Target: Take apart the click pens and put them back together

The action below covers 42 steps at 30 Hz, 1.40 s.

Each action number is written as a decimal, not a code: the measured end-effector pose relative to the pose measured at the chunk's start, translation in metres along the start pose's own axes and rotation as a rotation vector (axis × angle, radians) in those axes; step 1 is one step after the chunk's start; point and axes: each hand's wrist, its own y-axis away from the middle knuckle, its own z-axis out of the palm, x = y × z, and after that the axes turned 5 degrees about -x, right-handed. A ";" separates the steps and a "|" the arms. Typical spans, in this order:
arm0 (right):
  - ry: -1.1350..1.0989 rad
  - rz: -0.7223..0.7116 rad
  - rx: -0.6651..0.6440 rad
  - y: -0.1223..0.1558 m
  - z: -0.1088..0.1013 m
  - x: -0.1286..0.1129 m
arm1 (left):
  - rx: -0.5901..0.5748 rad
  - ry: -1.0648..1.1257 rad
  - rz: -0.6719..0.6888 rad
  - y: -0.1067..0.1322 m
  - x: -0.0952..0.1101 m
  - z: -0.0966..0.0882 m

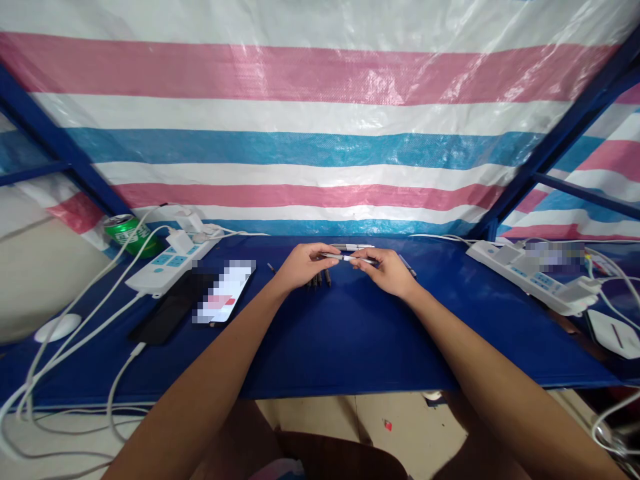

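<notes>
A slim pen [347, 257] with a pale middle lies level between my two hands, above the far part of the blue table. My left hand [303, 268] pinches its left end between thumb and fingers. On the other end my right hand [386, 270] is closed in a similar pinch. Just behind the hands lie whitish pens [357, 247]. Several dark pen-like pieces [320, 279] stick out beneath my left hand, partly hidden by it. Another thin pen-like piece [409, 267] lies beside my right hand.
The blue table [350, 340] carries a black phone [167, 310], a lit phone [227, 293], a power strip [173, 263] with white cables and a green can [131, 235] on the left. Another power strip [537, 277] sits right. A striped plastic sheet [320, 147] hangs behind.
</notes>
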 end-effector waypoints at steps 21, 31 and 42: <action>0.035 -0.041 -0.012 -0.001 -0.001 -0.003 | -0.036 0.109 -0.062 -0.002 -0.004 0.004; 0.038 -0.020 -0.032 0.000 -0.001 0.002 | -0.014 0.030 -0.023 -0.002 -0.004 0.004; 0.382 -0.072 -0.023 -0.007 -0.005 0.026 | 0.163 0.082 -0.038 -0.004 -0.006 0.000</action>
